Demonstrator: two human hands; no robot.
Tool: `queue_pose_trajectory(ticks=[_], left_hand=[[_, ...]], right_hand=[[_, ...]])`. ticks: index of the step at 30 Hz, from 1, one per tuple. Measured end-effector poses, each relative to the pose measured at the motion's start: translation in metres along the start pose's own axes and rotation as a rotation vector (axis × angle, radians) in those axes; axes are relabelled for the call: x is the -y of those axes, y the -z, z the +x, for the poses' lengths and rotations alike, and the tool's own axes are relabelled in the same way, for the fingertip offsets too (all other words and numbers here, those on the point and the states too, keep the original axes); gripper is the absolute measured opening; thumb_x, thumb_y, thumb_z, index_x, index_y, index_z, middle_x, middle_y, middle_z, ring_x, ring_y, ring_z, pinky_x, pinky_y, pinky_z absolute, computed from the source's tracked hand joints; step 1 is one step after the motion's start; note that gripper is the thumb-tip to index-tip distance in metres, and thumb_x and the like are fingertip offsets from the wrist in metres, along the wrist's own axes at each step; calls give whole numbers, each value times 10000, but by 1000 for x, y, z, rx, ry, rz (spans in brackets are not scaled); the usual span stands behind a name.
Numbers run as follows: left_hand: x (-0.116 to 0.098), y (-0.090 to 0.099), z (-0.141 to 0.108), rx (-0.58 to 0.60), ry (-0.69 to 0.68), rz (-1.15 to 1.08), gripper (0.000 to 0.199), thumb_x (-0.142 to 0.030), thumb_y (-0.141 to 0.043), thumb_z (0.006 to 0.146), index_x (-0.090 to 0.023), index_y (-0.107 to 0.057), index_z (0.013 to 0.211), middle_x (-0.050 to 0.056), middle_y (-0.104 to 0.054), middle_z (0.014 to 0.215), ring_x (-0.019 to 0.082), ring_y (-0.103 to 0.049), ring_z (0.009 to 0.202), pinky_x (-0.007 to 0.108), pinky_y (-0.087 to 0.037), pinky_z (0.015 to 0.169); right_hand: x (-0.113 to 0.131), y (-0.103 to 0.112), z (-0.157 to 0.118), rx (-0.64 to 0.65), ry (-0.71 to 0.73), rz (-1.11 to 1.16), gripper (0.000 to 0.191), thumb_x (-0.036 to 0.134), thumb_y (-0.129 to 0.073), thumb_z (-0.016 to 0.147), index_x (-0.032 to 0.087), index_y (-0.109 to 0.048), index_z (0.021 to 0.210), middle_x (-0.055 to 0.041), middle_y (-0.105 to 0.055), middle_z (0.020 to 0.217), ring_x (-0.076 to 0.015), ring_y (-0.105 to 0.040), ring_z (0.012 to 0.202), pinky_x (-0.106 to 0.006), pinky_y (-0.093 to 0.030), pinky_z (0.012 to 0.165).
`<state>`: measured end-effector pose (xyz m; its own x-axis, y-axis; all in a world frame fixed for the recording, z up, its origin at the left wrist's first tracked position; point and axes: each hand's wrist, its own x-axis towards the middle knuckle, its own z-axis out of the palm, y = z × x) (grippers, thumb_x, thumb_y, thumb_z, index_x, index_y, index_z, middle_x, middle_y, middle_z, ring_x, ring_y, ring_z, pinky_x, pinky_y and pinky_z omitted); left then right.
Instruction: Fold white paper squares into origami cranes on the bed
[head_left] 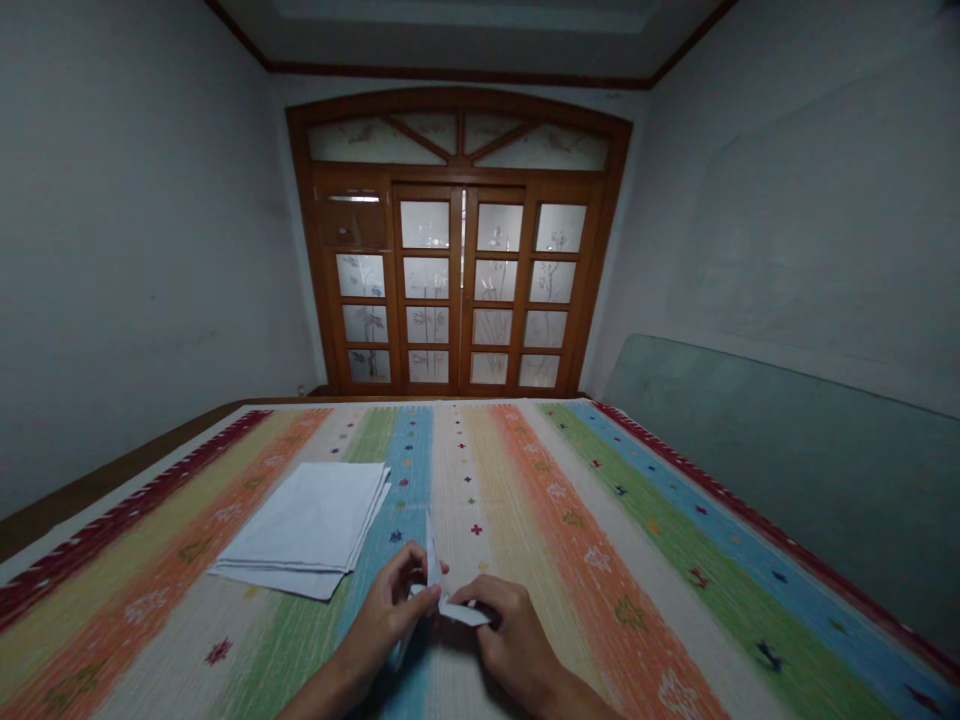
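Observation:
A small piece of folded white paper (463, 612) is between my two hands, just above the striped tablecloth near its front. One narrow pointed part of it stands upright, and another sticks out toward the right. My left hand (397, 595) pinches the paper at the base of the upright point, thumb and fingers closed on it. On the other side, my right hand (511, 625) grips the right-hand flap, its fingers curled around the edge. Parts of the paper are hidden behind my fingers.
A stack of white paper sheets (300, 520) lies to the left, its edges slightly uneven. The colourful striped tablecloth (577, 600) covers the table. A pale green panel (750, 430) stands along the right side. Wooden doors with glass panes (461, 290) are at the back.

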<state>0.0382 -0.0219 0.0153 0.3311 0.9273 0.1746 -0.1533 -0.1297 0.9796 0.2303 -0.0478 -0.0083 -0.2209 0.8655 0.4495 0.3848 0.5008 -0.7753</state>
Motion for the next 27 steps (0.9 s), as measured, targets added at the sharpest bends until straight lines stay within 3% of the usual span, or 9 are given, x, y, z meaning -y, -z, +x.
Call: queue_pose_trajectory(ticks=[4, 9, 13, 17, 23, 27], left_hand=[[4, 2, 3, 36, -56, 41, 365, -486, -813, 755, -198, -594, 803, -5, -599, 779, 172, -559, 749, 250, -453, 676], [7, 3, 2, 85, -68, 59, 377, -498, -807, 754, -196, -587, 805, 2, -595, 793, 178, -551, 759, 258, -438, 683], [2, 0, -1, 129, -29, 55, 393, -522, -796, 760, -195, -595, 841, 13, -601, 829, 186, -562, 772, 263, -444, 678], [-1, -4, -2, 146, -28, 64, 392, -516, -801, 756, -192, -609, 866, 24, -617, 850, 205, -576, 811, 282, -441, 732], [2, -12, -7, 137, -42, 92, 346, -445, -809, 748, -198, -595, 861, 2, -573, 838, 210, -540, 839, 293, -421, 782], [6, -15, -8, 124, -45, 98, 370, -467, -809, 738, -203, -576, 851, -6, -555, 834, 203, -520, 827, 289, -411, 776]], right_hand=[[-1, 0, 0, -70, 17, -6, 474, 5, -447, 553, 206, -749, 858, -42, -749, 819, -199, -680, 762, -272, -476, 692], [-8, -1, 0, -238, 72, -40, 499, -1, -442, 529, 202, -682, 917, -27, -689, 840, -183, -655, 762, -240, -466, 648], [-11, -1, 2, -363, 78, -53, 373, 13, -479, 646, 200, -645, 924, -27, -668, 843, -177, -652, 744, -233, -482, 625], [-8, 0, 2, -323, 118, -36, 289, 44, -488, 764, 204, -654, 939, -32, -685, 834, -172, -662, 724, -237, -505, 623], [-5, -1, 0, -246, 215, -34, 369, 1, -499, 759, 216, -656, 1014, -38, -685, 870, -178, -675, 774, -251, -543, 670], [-4, 0, -1, -265, 269, -136, 421, -12, -489, 776, 224, -646, 1087, -100, -648, 1081, -213, -675, 934, -307, -582, 762]])
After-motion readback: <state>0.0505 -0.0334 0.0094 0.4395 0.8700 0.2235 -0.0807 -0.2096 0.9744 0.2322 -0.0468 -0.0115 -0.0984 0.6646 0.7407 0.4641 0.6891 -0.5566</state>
